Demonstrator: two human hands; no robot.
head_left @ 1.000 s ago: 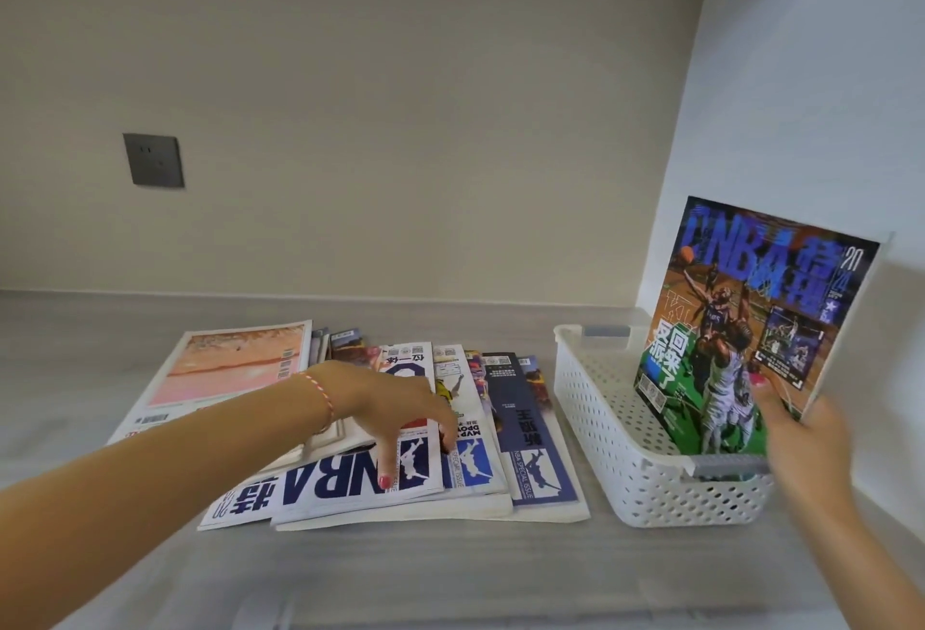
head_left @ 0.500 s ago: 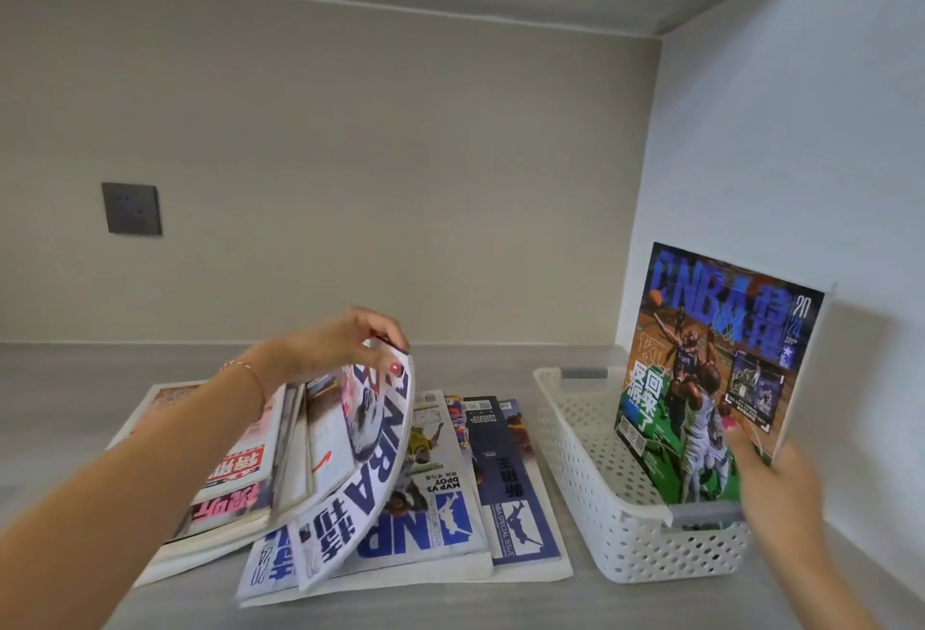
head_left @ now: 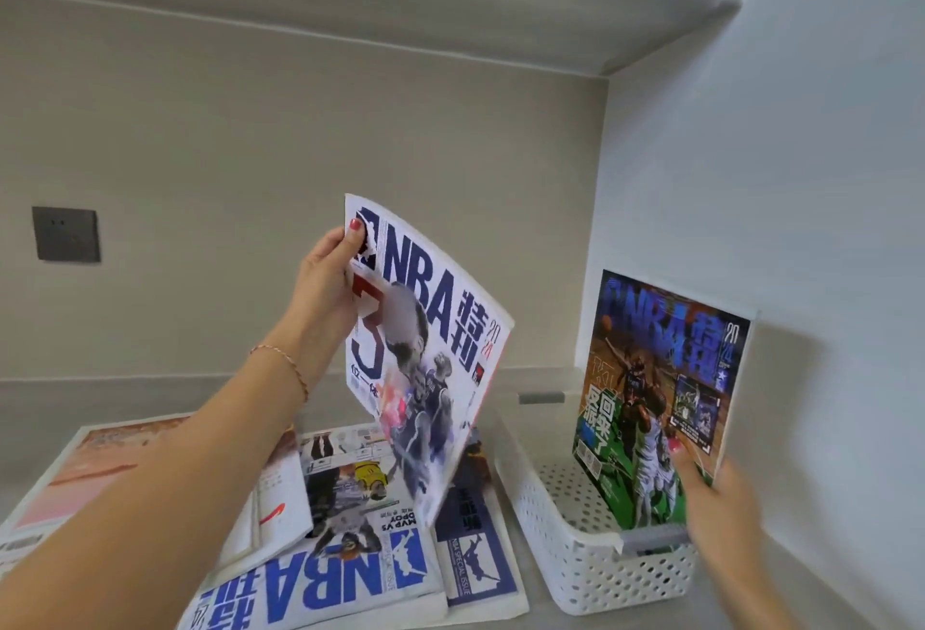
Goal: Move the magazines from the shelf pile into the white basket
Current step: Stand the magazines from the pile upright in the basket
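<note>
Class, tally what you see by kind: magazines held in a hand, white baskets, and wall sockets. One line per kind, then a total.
Magazines held in a hand: 2 (white NBA magazine in the left hand; green NBA magazine in the right hand)
White baskets: 1
Wall sockets: 1
Total: 4

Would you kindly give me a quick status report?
Left hand holds white NBA magazine aloft over the pile. Right hand steadies green-cover magazine upright in white basket. Basket path clear.

One head cam only — looks fwd and slightly down, close over the shelf (head_left: 500, 622), facing the back wall (head_left: 300, 204) corner.
</note>
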